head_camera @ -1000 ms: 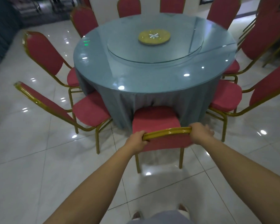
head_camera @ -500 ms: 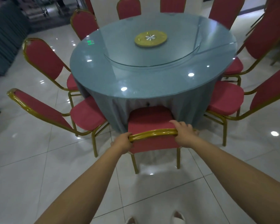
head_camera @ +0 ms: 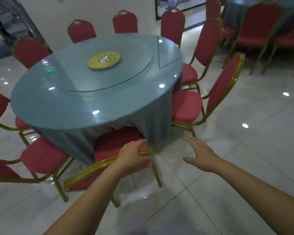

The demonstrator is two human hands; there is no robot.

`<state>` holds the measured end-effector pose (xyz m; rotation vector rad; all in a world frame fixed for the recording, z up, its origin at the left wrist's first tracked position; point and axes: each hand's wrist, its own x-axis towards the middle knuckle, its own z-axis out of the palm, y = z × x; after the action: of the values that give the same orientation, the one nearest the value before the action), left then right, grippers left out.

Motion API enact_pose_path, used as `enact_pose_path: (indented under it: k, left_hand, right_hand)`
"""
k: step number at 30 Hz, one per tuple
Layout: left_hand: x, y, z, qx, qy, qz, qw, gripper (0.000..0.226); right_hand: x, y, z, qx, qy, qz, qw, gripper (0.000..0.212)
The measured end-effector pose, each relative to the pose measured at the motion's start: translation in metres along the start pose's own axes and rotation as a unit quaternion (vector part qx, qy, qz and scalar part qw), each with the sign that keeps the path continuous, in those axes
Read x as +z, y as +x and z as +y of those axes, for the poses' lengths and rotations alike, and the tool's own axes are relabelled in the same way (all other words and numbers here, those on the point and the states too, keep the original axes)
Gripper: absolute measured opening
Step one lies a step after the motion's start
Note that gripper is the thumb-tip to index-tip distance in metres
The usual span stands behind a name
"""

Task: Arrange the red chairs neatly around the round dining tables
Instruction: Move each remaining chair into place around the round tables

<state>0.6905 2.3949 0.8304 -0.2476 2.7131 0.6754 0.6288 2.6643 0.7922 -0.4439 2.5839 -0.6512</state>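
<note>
Right hand (head_camera: 199, 156) has let go, spread; left hand (head_camera: 132, 156) grips chair (head_camera: 115, 145) back, seat partly under tablecloth (head_camera: 157, 126).

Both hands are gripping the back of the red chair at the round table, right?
Not quite: the head view shows only the left hand gripping the back of the red chair at the round table; the right hand is open and off it.

the nearest chair (head_camera: 115, 146) sits with its seat under the table's (head_camera: 95, 99) near edge, other chairs (head_camera: 187, 106) ringing the table, the left hand (head_camera: 132, 155) on its back rail, the right hand (head_camera: 200, 155) off to its right above the floor (head_camera: 244, 167).
</note>
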Motion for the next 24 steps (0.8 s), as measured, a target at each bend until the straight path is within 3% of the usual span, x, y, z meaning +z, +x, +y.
enact_pose_path:
  k: [4,9,13,18,21,24]
  left_hand:
    - [0.022,0.052,0.064,0.072,0.012,-0.057,0.996,0.078]
    - [0.049,0.141,0.122,0.096,0.017,-0.106,0.990,0.088]
    - [0.063,0.235,0.169,0.130,-0.017,-0.122,0.984,0.083]
    - [0.073,0.336,0.240,0.125,-0.119,-0.142,0.975,0.094]
    - [0.073,0.391,0.291,0.138,-0.125,-0.167,0.968,0.097]
    - [0.073,0.439,0.346,0.136,-0.132,-0.144,0.971,0.096]
  right_hand:
    - [-0.039,-0.002,0.051,0.050,0.045,0.056,0.996,0.079]
    - [-0.082,0.021,0.112,0.113,0.079,0.101,0.985,0.076]
    - [-0.130,0.061,0.156,0.145,0.084,0.110,0.980,0.074]
    - [-0.217,0.121,0.196,0.178,0.053,0.093,0.978,0.071]
    - [-0.267,0.155,0.218,0.179,0.051,0.103,0.977,0.070]
    - [-0.304,0.182,0.247,0.173,0.069,0.124,0.975,0.068]
